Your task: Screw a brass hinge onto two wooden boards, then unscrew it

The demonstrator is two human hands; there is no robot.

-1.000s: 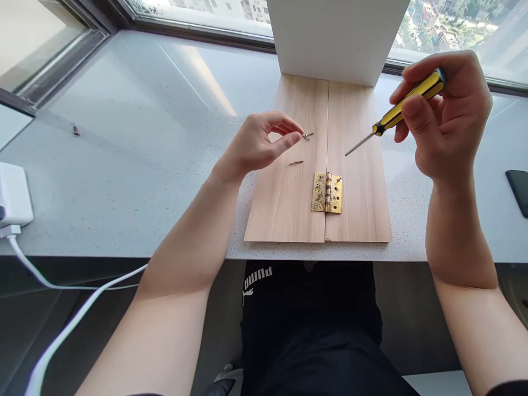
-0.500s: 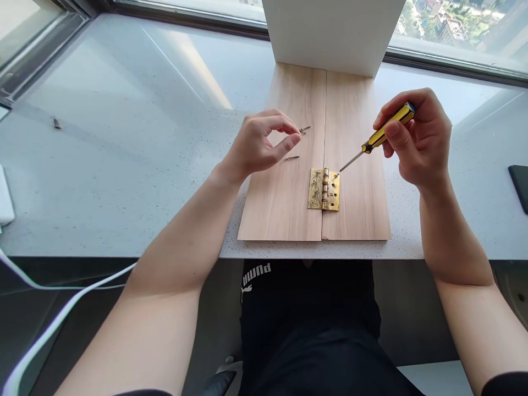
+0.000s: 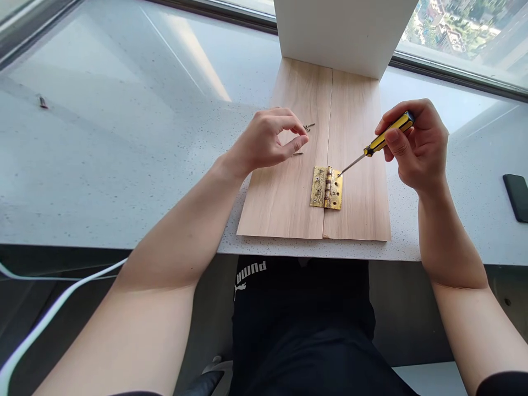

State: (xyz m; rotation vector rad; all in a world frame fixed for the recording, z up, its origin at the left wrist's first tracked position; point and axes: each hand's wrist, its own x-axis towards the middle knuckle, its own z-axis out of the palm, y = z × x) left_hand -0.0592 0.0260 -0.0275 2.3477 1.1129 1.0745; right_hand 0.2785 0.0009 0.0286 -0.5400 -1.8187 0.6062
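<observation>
My right hand (image 3: pixel 416 146) grips a yellow-and-black screwdriver (image 3: pixel 388 135), its shaft slanting down to the left. The tip is at the upper right hole of a worn brass hinge (image 3: pixel 318 187), where a small screw (image 3: pixel 339 175) seems to sit. The hinge lies unfolded across the seam of two light wooden boards (image 3: pixel 280 203). Above the left board, my left hand (image 3: pixel 274 140) hovers with thumb and forefinger curved and slightly apart, nothing visible between them. Just beyond its fingertips lie a few small screws (image 3: pixel 309 126). Another screw (image 3: pixel 297 153) is partly hidden below the thumb.
A white upright panel (image 3: pixel 338 38) stands at the far end of the boards. The speckled white countertop (image 3: pixel 144 148) holds a dark phone (image 3: pixel 517 197) at right and a small reddish object (image 3: pixel 43 102) at left. A white cable (image 3: pixel 53 313) hangs at lower left. Windows run behind.
The view has shifted and tilted slightly. My left hand stays near the screws, and the screwdriver tip remains at the hinge's upper right hole.
</observation>
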